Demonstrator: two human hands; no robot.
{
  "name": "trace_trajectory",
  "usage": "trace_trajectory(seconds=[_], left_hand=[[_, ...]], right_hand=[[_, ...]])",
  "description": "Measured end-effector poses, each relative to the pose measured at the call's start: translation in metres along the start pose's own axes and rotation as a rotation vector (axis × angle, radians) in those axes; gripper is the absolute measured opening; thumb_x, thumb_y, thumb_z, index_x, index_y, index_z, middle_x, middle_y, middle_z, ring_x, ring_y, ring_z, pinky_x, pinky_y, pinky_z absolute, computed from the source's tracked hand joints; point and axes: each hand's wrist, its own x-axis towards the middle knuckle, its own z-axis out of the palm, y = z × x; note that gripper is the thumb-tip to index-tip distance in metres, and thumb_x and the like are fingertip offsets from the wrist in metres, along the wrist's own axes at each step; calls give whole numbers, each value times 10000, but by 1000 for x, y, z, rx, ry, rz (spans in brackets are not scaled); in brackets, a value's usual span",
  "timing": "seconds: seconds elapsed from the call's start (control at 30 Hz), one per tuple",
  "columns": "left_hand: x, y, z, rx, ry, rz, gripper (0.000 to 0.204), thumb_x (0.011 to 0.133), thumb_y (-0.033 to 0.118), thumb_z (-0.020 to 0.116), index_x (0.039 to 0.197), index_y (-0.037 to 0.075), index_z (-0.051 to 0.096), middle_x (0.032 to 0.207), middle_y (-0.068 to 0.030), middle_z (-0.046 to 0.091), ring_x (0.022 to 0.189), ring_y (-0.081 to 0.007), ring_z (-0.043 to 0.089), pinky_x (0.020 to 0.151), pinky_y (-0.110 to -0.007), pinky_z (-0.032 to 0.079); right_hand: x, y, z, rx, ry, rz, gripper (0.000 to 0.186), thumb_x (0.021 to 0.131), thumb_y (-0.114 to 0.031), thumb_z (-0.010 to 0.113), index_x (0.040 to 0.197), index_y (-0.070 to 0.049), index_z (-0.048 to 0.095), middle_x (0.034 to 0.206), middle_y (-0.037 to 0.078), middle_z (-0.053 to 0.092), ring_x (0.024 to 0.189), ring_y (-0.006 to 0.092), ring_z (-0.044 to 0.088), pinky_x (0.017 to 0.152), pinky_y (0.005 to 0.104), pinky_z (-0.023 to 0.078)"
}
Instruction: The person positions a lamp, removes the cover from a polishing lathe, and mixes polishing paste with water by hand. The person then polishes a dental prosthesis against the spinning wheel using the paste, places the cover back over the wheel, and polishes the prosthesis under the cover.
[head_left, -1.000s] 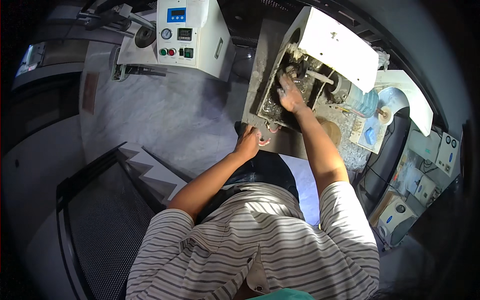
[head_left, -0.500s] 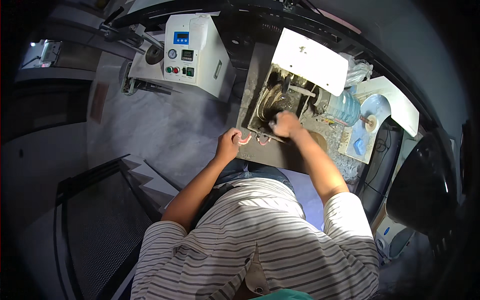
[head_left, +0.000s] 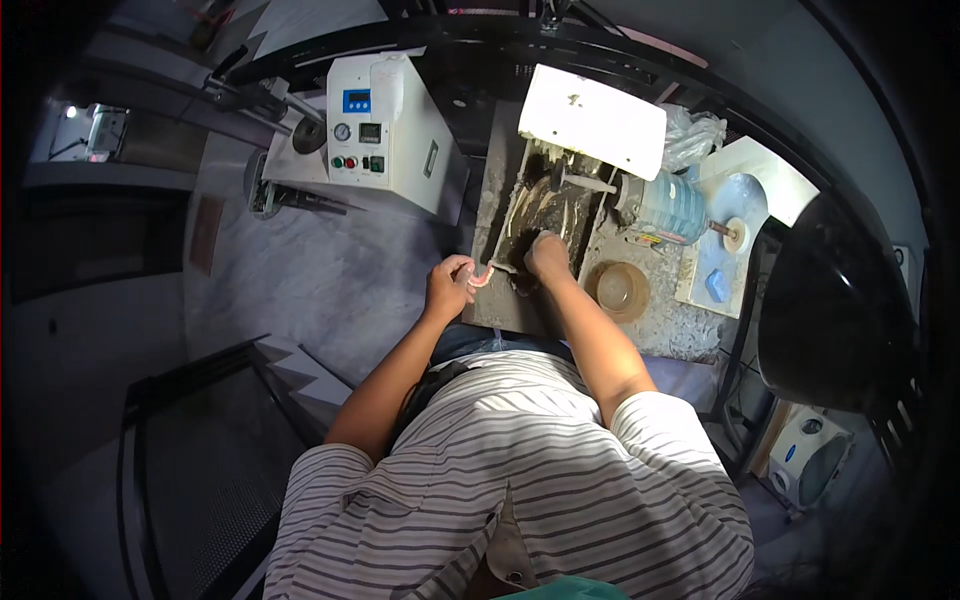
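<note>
My left hand [head_left: 446, 288] pinches a pink horseshoe-shaped denture [head_left: 481, 279] at the near left corner of a dirty splash tray [head_left: 497, 240]. At the tray's near edge is my right hand [head_left: 547, 258], fingers curled down toward the wet inside. What those fingers hold, if anything, is hidden. Inside the tray lie murky brown wetness and pale streaks. A horizontal spindle [head_left: 590, 183] with a dark wheel juts in from the right, beneath a raised white cover [head_left: 592, 122]. In the shade below my right hand, a second denture seen earlier is hard to make out.
A round tan bowl [head_left: 641, 296] stands right of my right forearm. Beyond it are a clear blue plastic bottle [head_left: 672, 208] and a white tray with a blue lump [head_left: 716, 286]. A white control box [head_left: 365, 130] with dials stands at the far left. A dark rounded object [head_left: 835, 300] rises at the right.
My right hand has moved left and slightly nearer, uncovering the tan bowl. My left hand, still with the denture, has shifted slightly left. The whole view has turned a little.
</note>
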Motion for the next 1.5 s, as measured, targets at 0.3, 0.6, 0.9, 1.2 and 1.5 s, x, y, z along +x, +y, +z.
trace_trajectory(seconds=[0.3, 0.6, 0.9, 1.2, 1.5], left_hand=[[11, 3, -4, -71, -55, -26, 150, 897, 76, 552, 967, -42, 612, 695, -98, 624, 506, -143, 596, 439, -270, 518], [7, 6, -10, -78, -45, -71, 168, 900, 97, 556, 966, -45, 618, 697, -90, 620, 510, -131, 591, 448, -266, 521], [3, -3, -22, -115, -10, -101, 188, 903, 103, 558, 997, -51, 609, 706, -92, 609, 519, -132, 591, 456, -272, 530], [7, -1, -18, -109, 11, -111, 207, 906, 29, 512, 1087, -59, 564, 831, -130, 622, 624, -148, 617, 537, -277, 565], [55, 13, 20, -89, -31, 107, 173, 861, -80, 505, 1027, -55, 549, 869, -142, 633, 670, -158, 630, 585, -278, 554]], right_hand=[[-10, 14, -29, -6, -10, -69, 800, 837, -517, 540, 1414, -29, 278, 1456, 248, 240, 1356, 364, 243, 1075, 462, 283], [11, 12, -44, -138, -43, 24, 775, 921, -528, 297, 1396, 79, 217, 1477, 258, 165, 1373, 366, 194, 1116, 398, 219], [-20, -24, -70, -524, -648, -154, 578, 808, -234, 432, 1323, 28, 433, 1477, 242, 201, 1376, 346, 220, 1114, 433, 207], [17, 0, -13, -379, -264, 166, 703, 835, -210, 461, 1342, 180, 168, 1363, 355, 316, 1263, 440, 373, 940, 382, 451], [-7, 16, -44, 203, -77, -68, 297, 668, -135, 690, 883, 62, 637, 917, 278, 623, 924, 396, 607, 823, 401, 495]])
